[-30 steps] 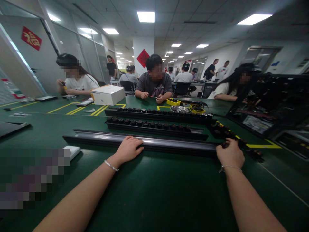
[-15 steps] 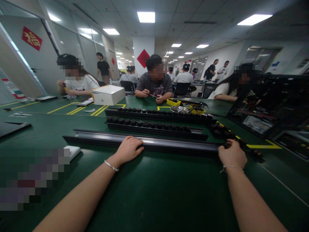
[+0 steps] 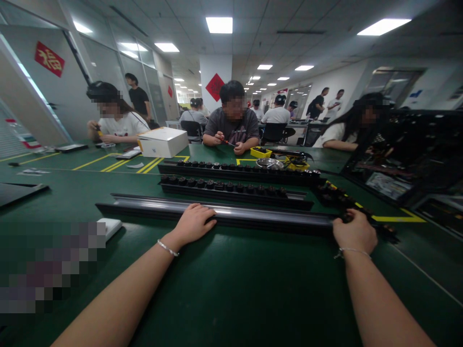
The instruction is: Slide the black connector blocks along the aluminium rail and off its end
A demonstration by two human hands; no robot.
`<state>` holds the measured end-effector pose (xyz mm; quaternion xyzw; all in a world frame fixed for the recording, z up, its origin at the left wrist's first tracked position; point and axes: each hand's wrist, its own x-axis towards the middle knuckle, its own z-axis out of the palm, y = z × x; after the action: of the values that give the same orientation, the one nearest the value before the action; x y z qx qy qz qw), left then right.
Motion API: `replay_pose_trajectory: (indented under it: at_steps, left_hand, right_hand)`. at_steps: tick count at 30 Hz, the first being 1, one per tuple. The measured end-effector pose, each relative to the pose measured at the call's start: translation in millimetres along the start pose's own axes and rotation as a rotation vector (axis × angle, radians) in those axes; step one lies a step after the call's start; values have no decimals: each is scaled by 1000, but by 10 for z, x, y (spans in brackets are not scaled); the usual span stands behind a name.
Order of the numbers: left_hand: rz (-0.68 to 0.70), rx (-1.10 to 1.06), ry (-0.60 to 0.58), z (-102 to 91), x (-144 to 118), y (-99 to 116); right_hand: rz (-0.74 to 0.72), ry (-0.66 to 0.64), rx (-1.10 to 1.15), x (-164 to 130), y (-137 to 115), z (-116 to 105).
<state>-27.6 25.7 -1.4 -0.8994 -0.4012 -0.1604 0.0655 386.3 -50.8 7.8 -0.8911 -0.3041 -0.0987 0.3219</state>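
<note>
Fingers of both hands rest on the long rail (image 3: 231, 214); knob-filled trays (image 3: 231, 185) behind.

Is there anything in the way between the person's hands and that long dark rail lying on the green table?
Nothing visible. The left hand rests directly on the long dark metal rail near its middle, and the right hand touches its right end.

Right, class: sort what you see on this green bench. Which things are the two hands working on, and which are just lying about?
In hand:
- long black rail, left hand resting on its middle
- right hand at the rail's right end

Lying about:
- two black strips of round parts
- white box
- yellow trays
- small white block
</note>
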Motion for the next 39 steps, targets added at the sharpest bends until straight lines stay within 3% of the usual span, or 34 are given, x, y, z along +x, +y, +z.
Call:
replay_pose_trajectory:
  at_steps: [14,27,39]
  left_hand:
    - [1,12,-4,3,-1,-3]
    - [7,18,1,2,0,-7]
    - [0,29,-18,3,-1,-5]
  right_hand:
    - [16,54,107,56,85,21]
    - [127,28,145,107,124,-13]
    - [207,146,230,343,319,99]
